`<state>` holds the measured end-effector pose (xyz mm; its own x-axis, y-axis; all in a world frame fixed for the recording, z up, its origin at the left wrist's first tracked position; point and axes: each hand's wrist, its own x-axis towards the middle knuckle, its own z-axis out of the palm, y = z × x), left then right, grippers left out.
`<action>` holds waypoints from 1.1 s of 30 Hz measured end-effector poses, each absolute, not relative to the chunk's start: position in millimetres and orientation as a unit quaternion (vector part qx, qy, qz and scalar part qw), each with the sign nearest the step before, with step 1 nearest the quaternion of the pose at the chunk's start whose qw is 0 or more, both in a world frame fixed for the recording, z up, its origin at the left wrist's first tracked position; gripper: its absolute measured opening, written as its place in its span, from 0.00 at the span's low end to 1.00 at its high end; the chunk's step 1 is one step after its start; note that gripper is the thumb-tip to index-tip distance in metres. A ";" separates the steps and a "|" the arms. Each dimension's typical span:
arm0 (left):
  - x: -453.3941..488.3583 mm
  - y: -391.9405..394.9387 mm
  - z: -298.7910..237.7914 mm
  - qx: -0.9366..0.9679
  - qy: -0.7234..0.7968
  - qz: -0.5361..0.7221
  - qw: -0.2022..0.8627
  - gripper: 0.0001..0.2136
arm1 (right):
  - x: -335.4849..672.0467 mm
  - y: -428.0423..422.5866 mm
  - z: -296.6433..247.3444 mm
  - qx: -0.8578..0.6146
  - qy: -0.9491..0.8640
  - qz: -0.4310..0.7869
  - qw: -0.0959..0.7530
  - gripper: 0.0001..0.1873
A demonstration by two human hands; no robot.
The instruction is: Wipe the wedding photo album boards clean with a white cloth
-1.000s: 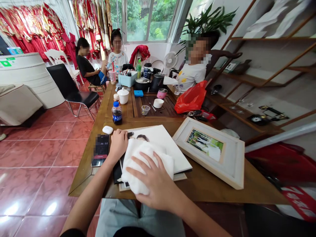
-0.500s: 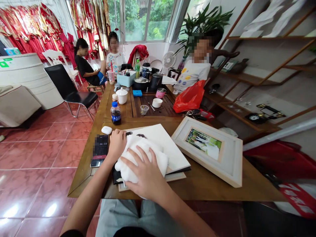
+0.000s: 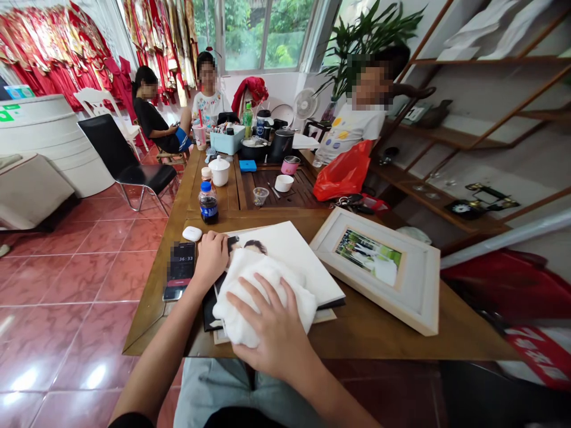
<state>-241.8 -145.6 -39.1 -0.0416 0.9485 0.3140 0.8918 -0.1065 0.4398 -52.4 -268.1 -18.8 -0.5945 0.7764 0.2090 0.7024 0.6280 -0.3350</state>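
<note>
A bunched white cloth (image 3: 272,282) lies over a large print with a pale background (image 3: 301,261). My right hand (image 3: 274,324) presses on the cloth from above, its fingers spread. At the print's left edge, my left hand (image 3: 212,255) has its fingers together and curled over the edge. Dark-haired heads (image 3: 254,245) printed on it show above the cloth, which hides the rest of the picture there. Beneath the print are a black-edged layer and a light wooden frame edge (image 3: 325,317).
A framed photo (image 3: 375,267) lies to the right. Left are a phone (image 3: 181,270), a white case (image 3: 192,233) and a blue-capped bottle (image 3: 208,203). Farther back stand a lidded white cup (image 3: 219,171), pots and a red bag (image 3: 345,172). Several people sit around the table.
My right hand and the cloth have slid slightly right and toward me, uncovering more of the printed heads. My left hand has stayed at the print's edge.
</note>
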 end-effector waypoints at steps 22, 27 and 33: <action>-241.1 -145.5 -42.0 0.684 0.668 0.291 0.035 0.14 | -55.1 -251.2 -11.4 -0.467 -0.865 0.064 0.174 0.32; -241.5 -146.2 -40.2 0.683 0.669 0.290 0.044 0.13 | -67.7 -252.1 -8.8 -0.427 -0.885 0.100 0.159 0.36; -240.8 -145.6 -40.0 0.686 0.667 0.288 0.044 0.14 | -28.5 -231.2 -7.2 -0.494 -0.852 0.064 0.161 0.30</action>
